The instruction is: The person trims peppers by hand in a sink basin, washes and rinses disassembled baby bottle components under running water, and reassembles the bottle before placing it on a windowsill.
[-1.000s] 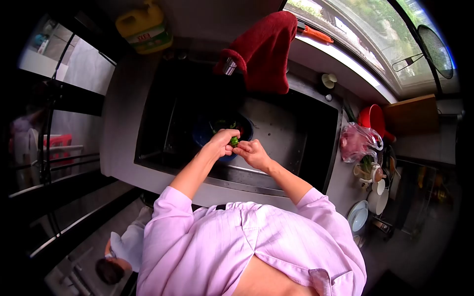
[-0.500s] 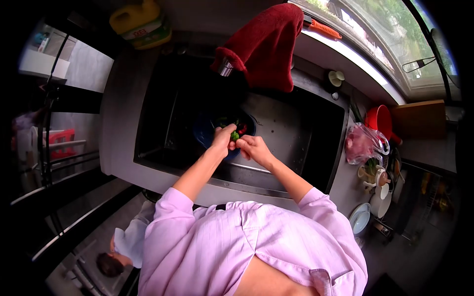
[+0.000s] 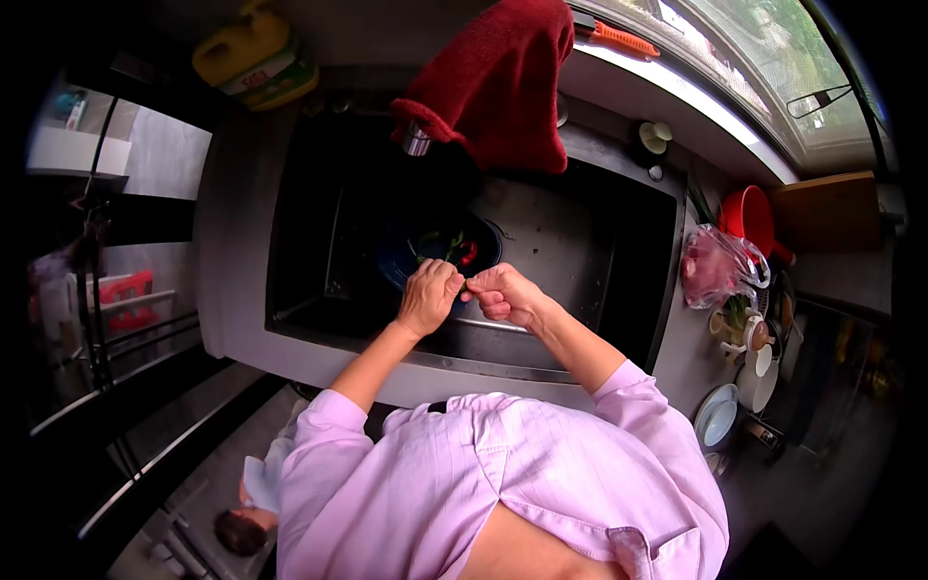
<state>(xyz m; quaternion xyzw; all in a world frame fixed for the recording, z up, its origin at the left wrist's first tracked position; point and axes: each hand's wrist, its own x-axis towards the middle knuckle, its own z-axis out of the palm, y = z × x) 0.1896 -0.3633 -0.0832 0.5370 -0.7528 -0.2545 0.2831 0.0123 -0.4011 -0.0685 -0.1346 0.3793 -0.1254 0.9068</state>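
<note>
A dark blue bowl (image 3: 391, 256) sits in the sink with green peppers (image 3: 430, 237) and a red pepper (image 3: 469, 253) inside. Over its near edge, my left hand (image 3: 428, 298) is closed, back of the hand up, with its fingers bent round a green pepper that it almost entirely hides. My right hand (image 3: 507, 295) meets it from the right, thumb and forefinger pinched at a small green bit showing between the two hands. Which part of the pepper the right fingers hold is too small to make out.
Around the bowl is the dark sink (image 3: 551, 237). A red cloth (image 3: 493, 82) drapes over the faucet (image 3: 417, 140). A yellow jug (image 3: 256, 58) stands at the back left. Right of the sink lie a bagged pink item (image 3: 713, 266), a red colander (image 3: 746, 217) and dishes (image 3: 717, 416). A person (image 3: 253, 507) is at lower left.
My left hand has turned so its back faces up, covering the green pepper that showed before. The right hand stays pinched beside it. The whole view has shifted slightly.
</note>
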